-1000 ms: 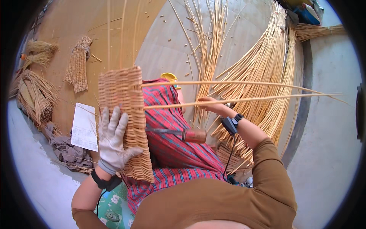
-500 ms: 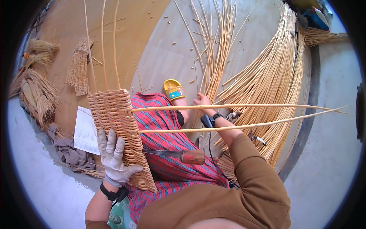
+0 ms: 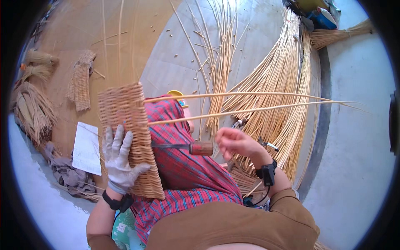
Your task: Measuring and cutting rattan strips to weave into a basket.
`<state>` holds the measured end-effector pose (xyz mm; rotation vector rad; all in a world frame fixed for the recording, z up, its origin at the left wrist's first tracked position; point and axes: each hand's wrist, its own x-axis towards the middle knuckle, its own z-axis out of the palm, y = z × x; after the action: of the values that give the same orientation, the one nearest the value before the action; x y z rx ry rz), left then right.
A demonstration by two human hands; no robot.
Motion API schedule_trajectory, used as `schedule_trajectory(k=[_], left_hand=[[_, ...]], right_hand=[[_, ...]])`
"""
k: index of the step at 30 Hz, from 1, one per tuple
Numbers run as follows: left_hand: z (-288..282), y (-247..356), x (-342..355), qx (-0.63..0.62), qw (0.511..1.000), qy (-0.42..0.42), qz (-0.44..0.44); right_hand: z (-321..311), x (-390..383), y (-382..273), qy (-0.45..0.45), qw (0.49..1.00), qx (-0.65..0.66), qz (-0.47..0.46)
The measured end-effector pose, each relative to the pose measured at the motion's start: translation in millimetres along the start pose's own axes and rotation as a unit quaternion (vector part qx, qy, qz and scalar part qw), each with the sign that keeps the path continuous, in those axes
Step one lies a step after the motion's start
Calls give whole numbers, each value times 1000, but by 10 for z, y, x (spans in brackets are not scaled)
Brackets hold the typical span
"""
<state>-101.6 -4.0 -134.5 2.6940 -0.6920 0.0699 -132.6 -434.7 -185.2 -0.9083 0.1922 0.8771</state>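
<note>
A woven wicker panel [image 3: 125, 108] stands tilted over my lap. My left hand [image 3: 120, 160], in a pale glove, lies spread and flat against its face. Two peeled rods [image 3: 233, 95] extend rightward from the panel's edge; upright rods rise blurred from its top. Below the two rods, a bodkin-like tool with a flat metal shank and wooden handle [image 3: 201, 148] sticks out from the weave, its tip hidden. Just right of that handle, apart from it, is my bare right hand [image 3: 235, 143]. Its fingers are loosely curled and apart, with nothing visible in them.
Large bundles of rods [image 3: 271, 71] lie on the floor at right, with a looser bunch [image 3: 223, 62] ahead. At left are a woven strip [image 3: 80, 81], a sheet of paper [image 3: 86, 148], a fibre bundle [image 3: 33, 110] and a grey cloth [image 3: 68, 173]. Checked cloth [image 3: 183, 166] covers my legs.
My right hand has come back toward me, from beyond the rods to beside the wooden handle. The panel's top has tilted, while my left hand stays on it.
</note>
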Motion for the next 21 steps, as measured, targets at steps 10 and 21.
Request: schedule_trajectory(k=[10, 21], left_hand=[[-110, -7, -23, 0, 1000, 22, -1], [-39, -33, -82, -14, 999, 15, -28]], right_hand=[[616, -370, -15, 197, 897, -28, -394], [620, -635, -201, 241, 891, -142, -357]])
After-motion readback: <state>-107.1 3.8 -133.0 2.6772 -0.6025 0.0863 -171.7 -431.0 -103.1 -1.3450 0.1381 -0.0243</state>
